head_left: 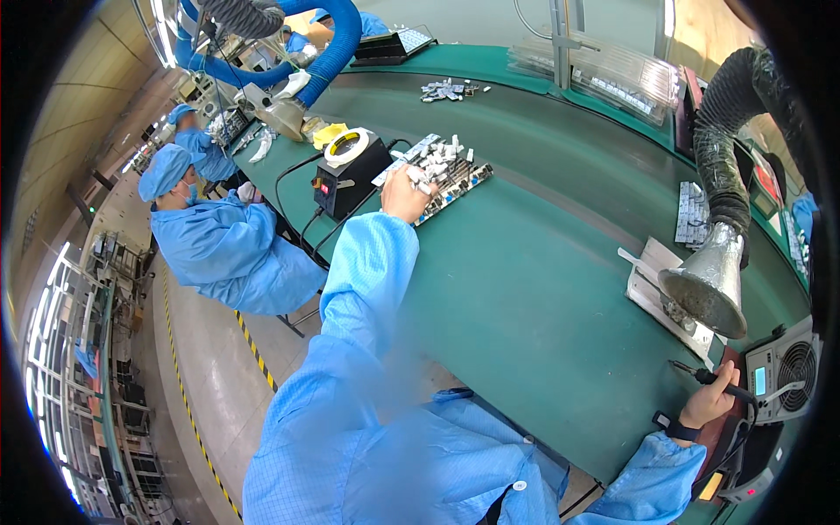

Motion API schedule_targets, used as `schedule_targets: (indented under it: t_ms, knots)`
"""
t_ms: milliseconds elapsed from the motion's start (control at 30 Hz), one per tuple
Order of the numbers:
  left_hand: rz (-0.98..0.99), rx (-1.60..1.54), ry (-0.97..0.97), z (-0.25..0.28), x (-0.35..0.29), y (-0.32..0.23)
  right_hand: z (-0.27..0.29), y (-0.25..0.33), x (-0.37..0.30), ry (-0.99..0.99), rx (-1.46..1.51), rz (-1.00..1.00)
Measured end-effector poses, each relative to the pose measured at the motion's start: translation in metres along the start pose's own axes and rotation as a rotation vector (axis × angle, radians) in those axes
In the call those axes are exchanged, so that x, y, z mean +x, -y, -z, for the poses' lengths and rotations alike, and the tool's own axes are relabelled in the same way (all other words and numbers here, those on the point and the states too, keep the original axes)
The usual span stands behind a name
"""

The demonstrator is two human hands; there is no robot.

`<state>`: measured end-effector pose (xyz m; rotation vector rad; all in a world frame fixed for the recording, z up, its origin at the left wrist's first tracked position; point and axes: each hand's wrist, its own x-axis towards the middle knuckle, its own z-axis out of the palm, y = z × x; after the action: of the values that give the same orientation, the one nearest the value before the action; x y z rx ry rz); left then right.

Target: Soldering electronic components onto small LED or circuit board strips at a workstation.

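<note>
My left arm reaches forward to a pile of small white block-like parts point(444, 156) heaped on a panel of circuit boards point(459, 185). At the near left edge of that pile my left hand point(404, 196) has its fingers closed round a few of the white parts. Far to the right, by the table edge, my right hand point(710, 401) grips a soldering iron point(703, 375) by its dark handle. The iron's tip points left over the green mat, and its cable runs down past my wrist.
A black box with a small red display point(348, 179) carries a roll of tape point(346, 147). A metal fume funnel point(707, 282) hangs above a pale metal stand point(658, 284). A soldering station point(781, 372) stands at right. A co-worker point(223, 229) in blue sits at left.
</note>
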<state>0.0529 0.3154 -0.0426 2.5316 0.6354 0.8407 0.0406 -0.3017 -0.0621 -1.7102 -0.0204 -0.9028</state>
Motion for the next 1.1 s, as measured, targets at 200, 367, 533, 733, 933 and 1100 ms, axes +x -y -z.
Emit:
schedule_targets:
  t_ms: [200,367,533,733,933,1100]
  knots:
    - [-0.157,-0.251,0.064,0.02,-0.042,-0.017,-0.002,0.002,-0.001,-0.029,0.026,-0.021]
    - [-0.437,-0.406,0.223,0.032,-0.112,-0.069,0.007,0.004,0.002,-0.038,0.025,-0.035]
    - [-0.693,-0.518,0.373,0.038,-0.172,-0.131,0.004,0.011,0.004,-0.078,0.062,-0.046]
    - [-0.96,-0.662,0.63,0.023,-0.216,-0.197,0.006,0.007,0.009,-0.134,0.109,-0.021]
    - [-1.091,-0.694,0.707,0.005,-0.245,-0.249,0.002,0.016,0.012,-0.205,0.131,-0.001]
    - [-1.123,-0.459,0.8,0.02,-0.236,-0.25,0.008,0.018,0.013,-0.258,0.105,-0.008]
